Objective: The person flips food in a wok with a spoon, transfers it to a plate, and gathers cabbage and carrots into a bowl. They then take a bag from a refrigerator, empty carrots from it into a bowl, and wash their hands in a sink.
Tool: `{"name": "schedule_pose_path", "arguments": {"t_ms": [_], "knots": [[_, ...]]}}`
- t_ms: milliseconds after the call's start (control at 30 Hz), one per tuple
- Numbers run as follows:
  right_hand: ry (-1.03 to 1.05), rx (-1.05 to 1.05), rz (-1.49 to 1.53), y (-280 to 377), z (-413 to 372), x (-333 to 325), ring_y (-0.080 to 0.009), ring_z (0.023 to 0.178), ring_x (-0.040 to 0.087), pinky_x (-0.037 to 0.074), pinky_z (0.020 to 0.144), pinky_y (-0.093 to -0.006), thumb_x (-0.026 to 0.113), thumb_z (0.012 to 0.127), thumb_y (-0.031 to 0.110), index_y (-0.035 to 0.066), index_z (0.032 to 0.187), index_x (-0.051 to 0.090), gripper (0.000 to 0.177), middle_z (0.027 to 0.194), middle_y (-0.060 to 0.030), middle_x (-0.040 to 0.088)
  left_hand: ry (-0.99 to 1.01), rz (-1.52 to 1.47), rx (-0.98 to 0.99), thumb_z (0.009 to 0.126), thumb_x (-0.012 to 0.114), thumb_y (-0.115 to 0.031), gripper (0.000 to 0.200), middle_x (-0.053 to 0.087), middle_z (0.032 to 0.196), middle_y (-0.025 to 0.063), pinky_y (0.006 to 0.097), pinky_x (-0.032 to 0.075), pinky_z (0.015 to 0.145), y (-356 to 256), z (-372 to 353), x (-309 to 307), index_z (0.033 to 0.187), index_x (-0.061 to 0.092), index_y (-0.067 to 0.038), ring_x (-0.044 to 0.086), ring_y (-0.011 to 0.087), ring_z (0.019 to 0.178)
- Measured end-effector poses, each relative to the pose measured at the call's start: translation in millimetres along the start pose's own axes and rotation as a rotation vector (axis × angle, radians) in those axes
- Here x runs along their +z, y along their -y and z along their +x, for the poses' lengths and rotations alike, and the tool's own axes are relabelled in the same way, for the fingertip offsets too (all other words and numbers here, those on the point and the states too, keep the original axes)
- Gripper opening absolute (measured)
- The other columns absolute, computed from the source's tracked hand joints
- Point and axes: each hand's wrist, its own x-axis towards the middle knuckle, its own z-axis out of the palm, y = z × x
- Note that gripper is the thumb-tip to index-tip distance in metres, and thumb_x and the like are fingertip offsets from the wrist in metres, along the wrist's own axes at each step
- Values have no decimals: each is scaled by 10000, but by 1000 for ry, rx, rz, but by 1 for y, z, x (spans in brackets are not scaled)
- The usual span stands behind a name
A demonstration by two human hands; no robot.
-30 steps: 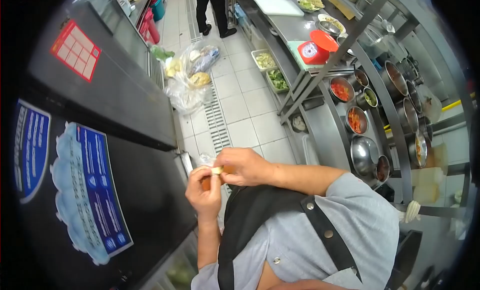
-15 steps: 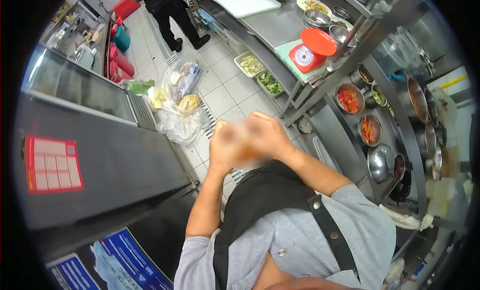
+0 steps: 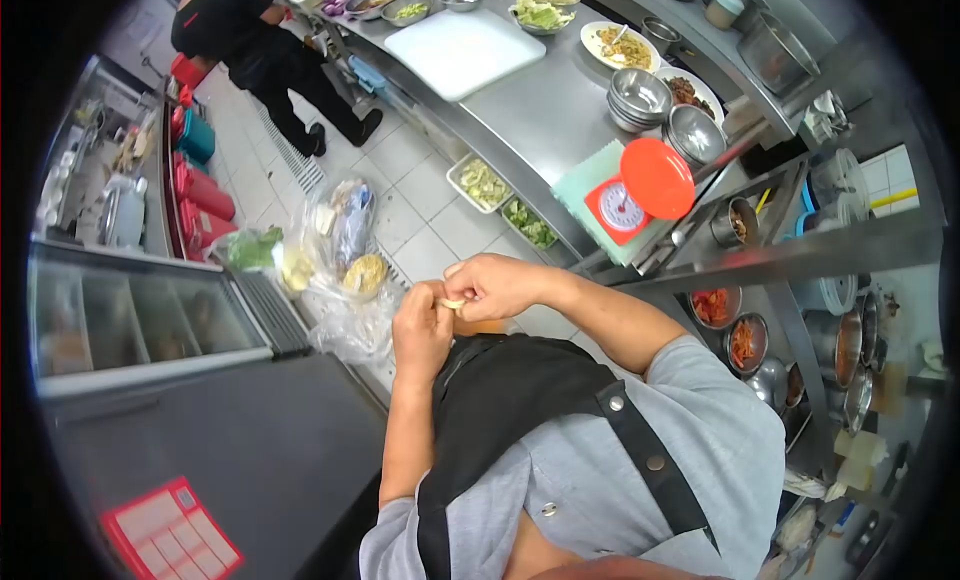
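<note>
In front of my black apron [image 3: 520, 380], my hands meet at chest height. My left hand [image 3: 422, 332] is closed, its fingertips pinched together. My right hand [image 3: 497, 285] pinches from the other side, its fingers curled. A small pale yellow piece [image 3: 453, 304] shows between the fingertips of both hands; what it is I cannot make out. Just below the fingers, an orange-tan thing [image 3: 482, 327] is partly hidden by my right hand and the apron. Beyond my hands, clear plastic bags [image 3: 340, 325] of food sit on the floor.
To the right runs a steel counter [image 3: 540, 100] with a white cutting board [image 3: 465, 52], a red scale [image 3: 625, 205] and steel bowls [image 3: 640, 98]. Trays of greens [image 3: 530, 223] are below. A glass-topped fridge [image 3: 150, 315] stands left; a person in black [image 3: 265, 55] is ahead.
My view has swung, bringing more of the counter into sight. My hands have turned, and the blurred orange-tan thing between them is now mostly hidden. The person ahead shows more fully.
</note>
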Motion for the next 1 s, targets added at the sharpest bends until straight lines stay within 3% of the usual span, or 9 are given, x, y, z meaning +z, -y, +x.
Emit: {"name": "schedule_pose_path", "arguments": {"t_ms": [67,233,333,433,500,567,667,833,1000], "knots": [[28,24,-197,-6,32,-18,-321,717,617,470,636,-436,669,749,170,10,765,595,177,772,-133,579,118,-217,-170,868,626,35,88,668,824,81,340,541,731,20,36,-12,935,591,-11,663,171,808],[-65,47,-347,14,81,-64,-334,760,619,490,685,-435,675,764,166,3,782,609,176,813,-126,582,296,-563,-179,854,621,15,64,668,847,86,332,522,782,76,116,-27,900,591,-17,669,182,836],[-225,20,-329,19,100,-92,-343,794,619,497,718,-428,687,787,168,-4,781,607,190,835,-125,585,163,31,461,772,563,72,157,626,849,134,376,500,797,64,189,-43,896,604,-15,609,327,824],[-334,50,-309,17,97,-124,-258,759,625,498,705,-378,682,897,191,-12,805,626,230,822,-91,588,189,22,423,760,634,57,248,687,942,121,385,523,809,131,279,-56,983,663,-48,652,306,933],[-604,384,57,1,98,-143,-140,743,592,488,687,-331,674,973,247,-18,876,660,283,817,-55,589,344,-82,428,760,660,52,296,702,970,109,375,528,813,117,325,-59,1036,680,-52,663,274,945],[-695,356,159,-31,111,-162,-115,752,574,485,690,-317,673,988,267,-22,911,671,299,821,-43,589,482,-464,66,817,741,-22,351,725,1000,101,349,535,839,88,357,-38,1160,676,-54,675,186,973],[-839,255,135,-65,143,-208,-101,780,569,487,697,-297,672,1002,278,-23,966,690,303,845,-36,606,664,-568,32,879,774,-126,382,735,993,94,331,543,861,79,402,12,1233,653,-47,679,157,977],[-1036,-44,-2,-101,185,-290,-126,899,614,515,725,-269,681,967,121,3,1110,730,192,1016,-62,646,629,-373,232,896,784,-153,306,734,974,106,321,552,809,94,503,71,1145,673,-14,695,174,885],[-1130,33,17,-135,207,-378,-127,943,626,562,777,-282,695,939,63,51,1209,723,272,1063,-36,639,602,-277,184,923,751,-123,151,721,917,74,316,548,771,116,616,88,981,674,-7,671,153,814]]}}
